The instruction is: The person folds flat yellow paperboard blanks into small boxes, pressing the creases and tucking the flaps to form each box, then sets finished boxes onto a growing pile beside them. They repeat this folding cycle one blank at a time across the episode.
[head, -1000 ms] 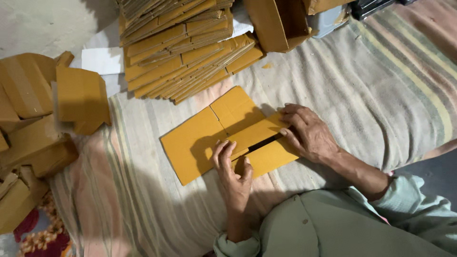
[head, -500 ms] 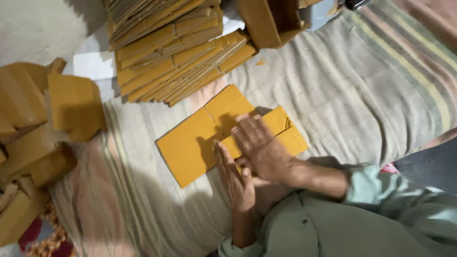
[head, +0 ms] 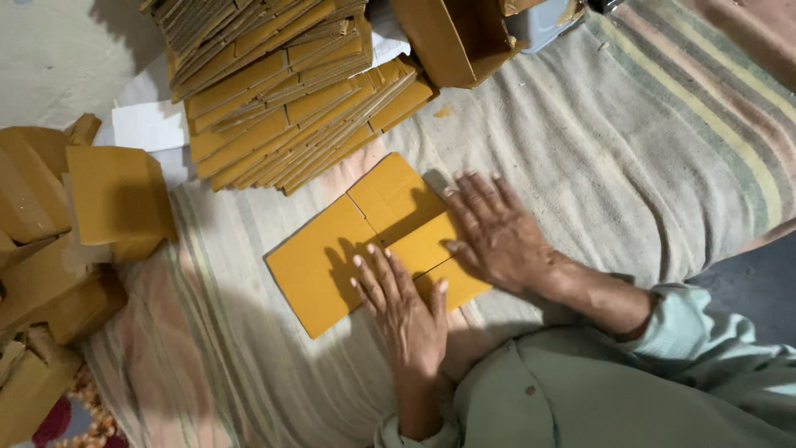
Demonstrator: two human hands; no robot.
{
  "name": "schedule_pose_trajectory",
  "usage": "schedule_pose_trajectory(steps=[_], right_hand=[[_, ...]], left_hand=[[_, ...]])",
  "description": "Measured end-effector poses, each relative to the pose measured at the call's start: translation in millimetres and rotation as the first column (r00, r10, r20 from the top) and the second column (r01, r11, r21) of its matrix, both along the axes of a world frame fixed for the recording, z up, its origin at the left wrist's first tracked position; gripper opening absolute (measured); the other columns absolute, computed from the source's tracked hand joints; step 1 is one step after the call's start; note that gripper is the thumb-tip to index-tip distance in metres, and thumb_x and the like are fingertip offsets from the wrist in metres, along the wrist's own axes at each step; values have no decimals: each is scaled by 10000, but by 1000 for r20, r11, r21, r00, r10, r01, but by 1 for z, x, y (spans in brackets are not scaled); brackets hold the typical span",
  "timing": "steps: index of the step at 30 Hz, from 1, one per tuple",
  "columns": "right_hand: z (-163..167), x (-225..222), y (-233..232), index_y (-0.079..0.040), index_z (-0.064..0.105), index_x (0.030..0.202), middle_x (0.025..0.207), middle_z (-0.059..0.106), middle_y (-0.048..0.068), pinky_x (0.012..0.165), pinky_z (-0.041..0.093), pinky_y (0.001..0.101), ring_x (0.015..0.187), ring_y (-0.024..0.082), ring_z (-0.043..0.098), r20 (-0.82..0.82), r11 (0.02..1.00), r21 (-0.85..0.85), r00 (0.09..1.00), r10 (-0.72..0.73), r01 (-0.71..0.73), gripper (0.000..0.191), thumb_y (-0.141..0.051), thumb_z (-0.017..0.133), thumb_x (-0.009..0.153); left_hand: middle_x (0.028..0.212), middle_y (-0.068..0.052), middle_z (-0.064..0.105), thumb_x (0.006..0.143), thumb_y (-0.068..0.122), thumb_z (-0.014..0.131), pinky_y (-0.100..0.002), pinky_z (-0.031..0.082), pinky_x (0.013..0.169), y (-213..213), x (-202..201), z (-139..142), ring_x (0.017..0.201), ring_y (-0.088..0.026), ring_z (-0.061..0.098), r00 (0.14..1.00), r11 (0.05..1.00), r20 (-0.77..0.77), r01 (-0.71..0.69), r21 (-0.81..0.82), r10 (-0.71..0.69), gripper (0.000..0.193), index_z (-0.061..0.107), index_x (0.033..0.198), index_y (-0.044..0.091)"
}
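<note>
Head view: right hand [head: 497, 236] moved off flap edge, now spread flat on cardboard sheet [head: 332, 265]; left hand [head: 406, 307] spread, pressing near edge; flaps folded down, slit closed.

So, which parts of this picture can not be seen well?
- Head view: the near corner of the flat yellow card is hidden under the left hand and right hand.
- The card stack and the open box are cut off by the top edge.
- The folded boxes run off the left edge.
</note>
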State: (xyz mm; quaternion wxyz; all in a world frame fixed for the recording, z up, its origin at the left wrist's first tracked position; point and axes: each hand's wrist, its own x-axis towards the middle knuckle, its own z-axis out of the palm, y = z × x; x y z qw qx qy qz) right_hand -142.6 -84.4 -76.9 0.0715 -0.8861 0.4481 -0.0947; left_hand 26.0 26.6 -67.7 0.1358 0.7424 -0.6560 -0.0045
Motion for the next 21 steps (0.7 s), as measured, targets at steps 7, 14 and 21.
schedule_pose_trajectory(steps=[7,14,21], right_hand=[[-9,-7,-1,-7,380,1522,1602,302,260,1214,164,555,1496,443,235,58,997,10,995,-82,82,705,-465,428,989],[-4,-10,0,-22,372,1537,1617,298,255,1198,205,563,1481,456,267,61,998,-24,996,-60,62,680,-409,447,983],[-10,-11,-2,-30,366,1545,1594,302,277,1192,207,555,1465,465,274,97,998,29,994,-53,51,687,-380,465,963]], left_hand=[[1581,-243,387,1052,362,427,-553,83,1276,-49,-33,15,1534,-386,245,997,996,-30,75,51,-74,644,373,1531,-66],[1566,-227,404,1068,370,364,-584,57,1240,-48,-8,7,1517,-423,229,999,1000,-22,-25,10,25,570,424,1522,31],[1573,-299,346,1078,372,333,-623,13,1199,-44,5,1,1522,-461,175,982,989,119,-140,-44,144,525,448,1461,31]])
